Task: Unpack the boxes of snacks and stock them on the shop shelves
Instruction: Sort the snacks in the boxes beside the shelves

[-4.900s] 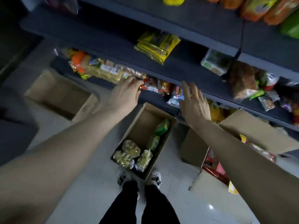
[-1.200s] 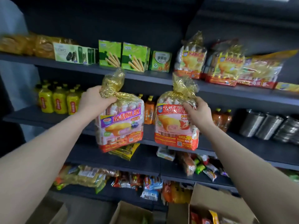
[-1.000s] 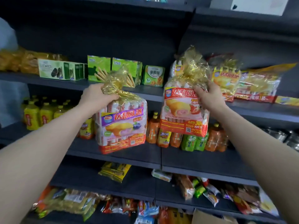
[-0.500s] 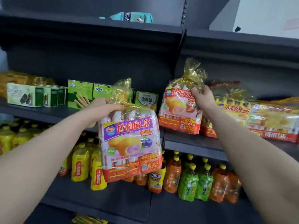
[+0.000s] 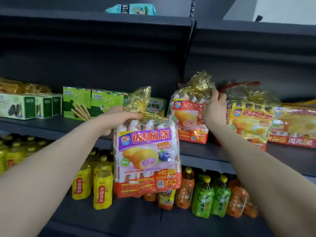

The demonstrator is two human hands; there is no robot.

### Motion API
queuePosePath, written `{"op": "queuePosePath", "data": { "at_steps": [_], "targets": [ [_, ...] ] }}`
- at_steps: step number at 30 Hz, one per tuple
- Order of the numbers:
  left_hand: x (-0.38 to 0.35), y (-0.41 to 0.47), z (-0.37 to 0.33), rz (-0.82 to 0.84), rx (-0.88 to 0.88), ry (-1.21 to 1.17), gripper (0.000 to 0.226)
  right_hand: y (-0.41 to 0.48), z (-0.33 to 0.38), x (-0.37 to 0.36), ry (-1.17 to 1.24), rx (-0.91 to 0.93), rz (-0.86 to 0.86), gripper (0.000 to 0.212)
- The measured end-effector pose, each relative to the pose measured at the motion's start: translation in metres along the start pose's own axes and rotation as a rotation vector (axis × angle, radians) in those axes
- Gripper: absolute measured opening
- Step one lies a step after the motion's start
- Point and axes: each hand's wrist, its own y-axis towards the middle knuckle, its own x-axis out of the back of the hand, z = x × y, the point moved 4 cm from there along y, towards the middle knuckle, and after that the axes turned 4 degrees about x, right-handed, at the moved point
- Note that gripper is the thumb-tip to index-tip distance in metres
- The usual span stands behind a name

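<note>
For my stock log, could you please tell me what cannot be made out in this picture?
All in the head view:
the teal packet up top, lower part hidden by the shelf lip;
the bottles behind the purple-label bag in the left hand, labels hidden;
the red-label bag, print partly covered by the right hand.

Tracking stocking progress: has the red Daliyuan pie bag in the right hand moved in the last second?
Yes: the red Daliyuan pie bag went up and back onto the shelf, beside the yellow pie bag.
</note>
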Motion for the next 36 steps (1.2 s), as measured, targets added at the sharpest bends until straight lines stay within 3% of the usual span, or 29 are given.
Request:
{"op": "queuePosePath", "data": {
  "at_steps": [2, 3, 5, 7, 8, 10, 15, 18, 20, 23, 26, 28, 36],
  "targets": [
    [-0.007, 0.003, -0.011, 0.035, -0.027, 0.012, 0.027, -0.016, 0.013, 0.017, 0.036, 0.152, -0.034, 0.030],
    [-0.010, 0.006, -0.017, 0.055, -0.039, 0.011, 0.028, -0.026, 0.024, 0.027, 0.096, 0.205, 0.012, 0.028],
    [-0.016, 0.010, -0.031, 0.084, -0.057, -0.019, 0.029, -0.047, 0.044, 0.041, 0.335, 0.151, 0.285, 0.045],
    [-0.022, 0.015, -0.048, 0.074, -0.078, -0.078, 0.027, -0.065, 0.055, 0.044, 0.601, -0.023, 0.593, 0.063],
    [-0.025, 0.015, -0.057, 0.061, -0.092, -0.119, 0.025, -0.070, 0.057, 0.045, 0.683, -0.079, 0.662, 0.074],
    [-0.035, 0.016, -0.073, 0.037, -0.130, -0.192, 0.026, -0.068, 0.050, 0.048, 0.794, -0.125, 0.620, 0.093],
    [-0.047, 0.016, -0.089, -0.180, -0.401, -0.235, 0.061, -0.043, 0.018, 0.072, 0.729, -0.113, 0.294, 0.057],
    [-0.062, 0.015, -0.069, -0.217, -0.468, 0.010, 0.070, -0.035, -0.001, 0.069, 0.809, -0.208, 0.186, 0.059],
    [-0.083, 0.014, -0.047, -0.116, -0.445, 0.188, 0.073, -0.035, -0.008, 0.053, 0.696, -0.231, 0.203, 0.065],
    [-0.112, 0.014, -0.015, -0.007, -0.419, 0.296, 0.077, -0.039, -0.011, 0.034, 0.372, -0.108, 0.244, 0.068],
    [-0.124, 0.023, -0.002, 0.015, -0.416, 0.319, 0.079, -0.043, -0.009, 0.036, -0.035, 0.243, 0.133, 0.063],
    [-0.126, 0.028, 0.001, 0.047, -0.392, 0.310, 0.082, -0.048, -0.007, 0.036, -0.224, 0.423, 0.147, 0.060],
    [-0.149, 0.042, 0.005, -0.074, -0.385, 0.359, 0.079, -0.036, -0.020, 0.035, -0.437, 0.383, 0.329, 0.072]
  ]
}}
